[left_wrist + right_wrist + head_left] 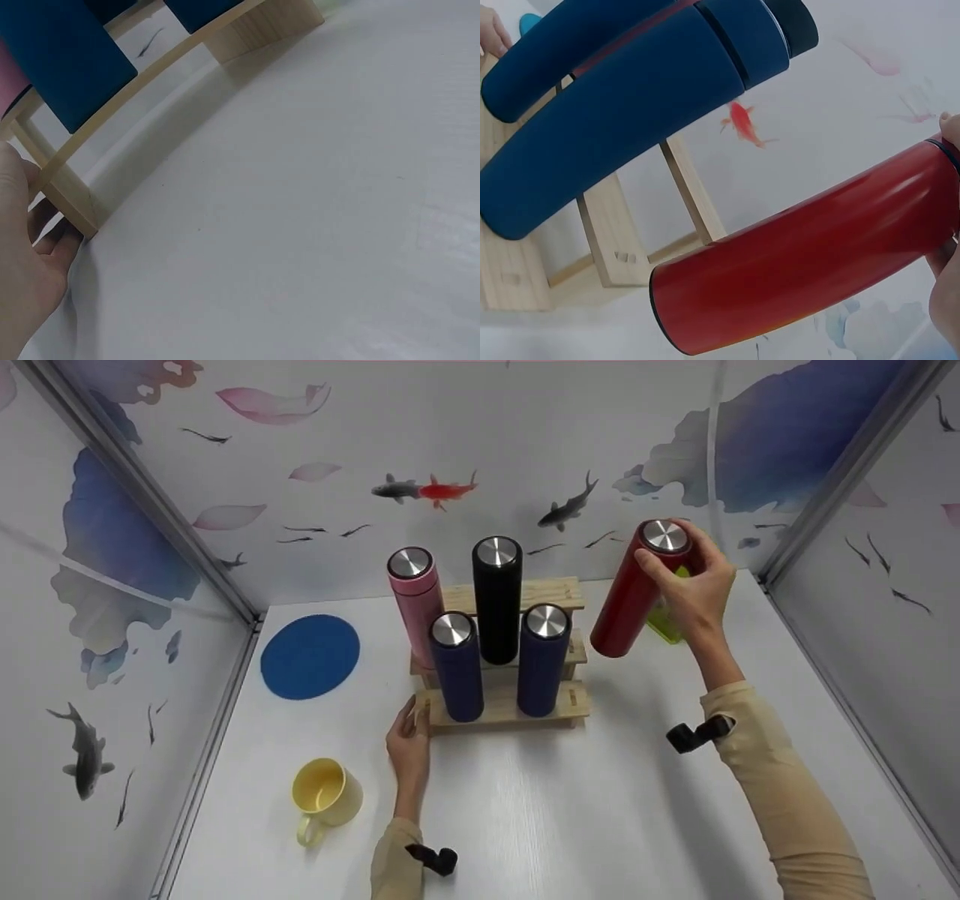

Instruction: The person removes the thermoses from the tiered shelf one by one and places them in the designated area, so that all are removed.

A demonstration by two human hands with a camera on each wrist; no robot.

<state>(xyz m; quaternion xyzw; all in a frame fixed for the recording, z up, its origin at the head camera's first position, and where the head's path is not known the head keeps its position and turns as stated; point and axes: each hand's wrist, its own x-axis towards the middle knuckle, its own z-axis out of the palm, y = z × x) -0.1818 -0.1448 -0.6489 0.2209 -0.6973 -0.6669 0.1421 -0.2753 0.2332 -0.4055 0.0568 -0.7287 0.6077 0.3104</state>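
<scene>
My right hand (701, 589) grips a red thermos bottle (628, 600) near its silver-topped lid, tilted and raised to the right of a stepped wooden rack (574, 701). At the rack's front left end, my left hand (409, 750) holds the lowest step, thumb above and fingers below in the left wrist view. Two blue thermos bottles, a left one (459, 679) and a right one (544, 671), stand on that bottom step. Behind them are a pink thermos bottle (420, 607) and a black thermos bottle (497, 600) on the middle step.
A yellow mug (341, 799) stands at the front left of the white table. Beyond it lies a round blue mat (310, 656). A yellow-green object (664, 626) is partly hidden behind the red bottle and right hand. Printed walls enclose the table's back and sides.
</scene>
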